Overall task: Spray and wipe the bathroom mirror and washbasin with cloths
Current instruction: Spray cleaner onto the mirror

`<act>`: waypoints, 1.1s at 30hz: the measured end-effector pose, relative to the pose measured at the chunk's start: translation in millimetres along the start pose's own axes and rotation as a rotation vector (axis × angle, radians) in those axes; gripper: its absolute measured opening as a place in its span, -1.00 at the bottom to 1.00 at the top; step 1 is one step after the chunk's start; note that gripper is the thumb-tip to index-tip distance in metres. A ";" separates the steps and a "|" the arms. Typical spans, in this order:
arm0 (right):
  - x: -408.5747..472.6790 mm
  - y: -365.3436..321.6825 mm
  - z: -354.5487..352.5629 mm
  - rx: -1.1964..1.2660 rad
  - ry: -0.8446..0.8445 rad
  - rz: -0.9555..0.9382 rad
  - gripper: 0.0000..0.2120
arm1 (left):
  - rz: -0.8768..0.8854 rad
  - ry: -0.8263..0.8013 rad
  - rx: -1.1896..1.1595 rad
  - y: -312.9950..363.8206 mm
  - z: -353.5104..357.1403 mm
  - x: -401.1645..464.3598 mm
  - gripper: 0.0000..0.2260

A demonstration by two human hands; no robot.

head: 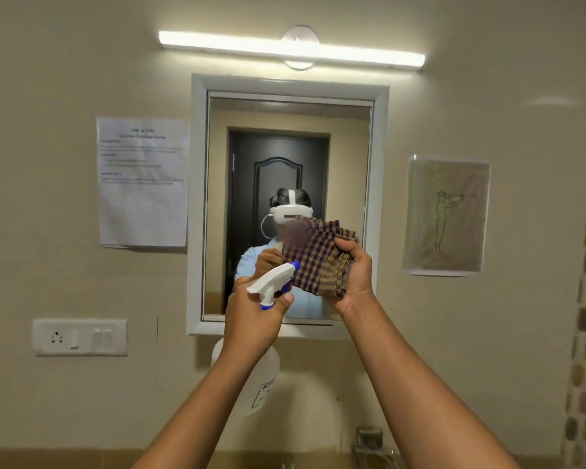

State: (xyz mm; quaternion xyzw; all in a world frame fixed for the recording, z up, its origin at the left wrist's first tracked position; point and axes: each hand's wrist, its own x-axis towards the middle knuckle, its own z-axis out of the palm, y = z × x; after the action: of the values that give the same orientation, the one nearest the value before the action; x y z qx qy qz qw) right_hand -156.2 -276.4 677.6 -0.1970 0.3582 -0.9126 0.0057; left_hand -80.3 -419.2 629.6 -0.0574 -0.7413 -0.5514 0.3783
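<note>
left hand: the left hand [251,319] is raised in front of the mirror's lower edge, fingers wrapped round the neck of the spray bottle, one finger over the trigger.
spray bottle: the spray bottle [263,377] has a white and blue trigger head whose nozzle points up and right at the cloth; its clear body hangs below the hand, partly hidden by the forearm, with a label whose text is too blurred to read.
right hand: the right hand [354,277] grips a folded cloth from the right side, fingers curled round its edge.
cloth: the checked cloth [313,255], purple and tan, is held up before the lower right part of the mirror, just beside the nozzle.
mirror: the mirror [285,157] sits in a white frame on the beige wall and reflects the person, a headset and a dark door.
light: a lit tube light [291,49] runs above the mirror.
wall left: a printed notice [142,182], with a switch plate [80,336] below it.
wall right: a drawing in a clear sleeve [445,216].
bottom edge: a metal tap [369,438], only partly in view.
</note>
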 end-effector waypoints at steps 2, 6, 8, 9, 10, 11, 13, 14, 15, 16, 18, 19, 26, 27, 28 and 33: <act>4.7 -6.2 1.8 -0.005 -0.004 -0.014 -0.76 | 0.016 0.032 0.031 7.2 4.9 0.9 -0.62; 11.3 -9.9 1.4 -0.007 0.004 -0.034 -0.80 | 0.025 0.073 0.048 14.8 12.9 -1.1 -0.60; 13.8 -9.1 0.5 0.003 0.004 -0.028 -0.80 | 0.034 0.082 0.049 16.2 16.8 -1.2 -0.59; 14.7 -8.4 0.2 0.006 0.004 -0.023 -0.78 | 0.040 0.088 0.050 17.4 18.2 -1.9 -0.58; 15.6 -8.0 0.0 0.005 0.005 -0.018 -0.76 | 0.042 0.091 0.055 18.8 19.8 -2.4 -0.57; 16.9 -7.3 -0.4 0.000 0.009 -0.015 -0.74 | 0.043 0.092 0.060 19.7 20.7 -2.6 -0.56; 19.7 -6.1 -2.1 -0.004 0.010 -0.007 -0.72 | 0.040 0.088 0.063 20.5 22.3 -2.4 -0.54; 20.5 -5.9 -2.9 -0.006 0.010 -0.004 -0.71 | 0.040 0.086 0.061 21.0 22.7 -2.2 -0.53; 21.2 -5.6 -3.7 -0.007 0.007 -0.001 -0.72 | 0.044 0.083 0.058 21.4 23.2 -2.2 -0.53; 21.8 -5.4 -4.5 -0.004 0.006 0.000 -0.72 | 0.049 0.085 0.059 22.0 23.8 -2.0 -0.53; 22.8 -5.1 -5.9 0.003 0.007 0.000 -0.71 | 0.050 0.091 0.063 22.6 24.2 -1.2 -0.52; 23.3 -5.0 -6.7 0.005 0.006 0.000 -0.71 | 0.044 0.097 0.062 22.8 23.7 -1.0 -0.51; 26.1 -8.7 -8.3 0.028 0.034 -0.019 -0.72 | 0.033 0.125 0.107 14.5 11.5 -0.9 -0.54; 26.6 -8.8 -7.7 0.031 0.036 -0.019 -0.71 | 0.031 0.125 0.113 13.5 10.2 -2.3 -0.53; 26.6 -8.7 -6.9 0.030 0.039 -0.019 -0.70 | 0.027 0.124 0.116 12.6 9.6 -3.8 -0.52; 21.4 -8.4 -2.1 0.035 0.036 -0.032 -0.73 | 0.053 0.099 0.126 7.5 11.4 -12.9 -0.58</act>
State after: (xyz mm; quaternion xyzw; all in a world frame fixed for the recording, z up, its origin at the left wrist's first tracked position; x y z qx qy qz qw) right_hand -175.6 -272.0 689.3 -0.1861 0.3389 -0.9222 -0.0118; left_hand -73.0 -402.2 626.1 -0.0255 -0.7531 -0.4955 0.4320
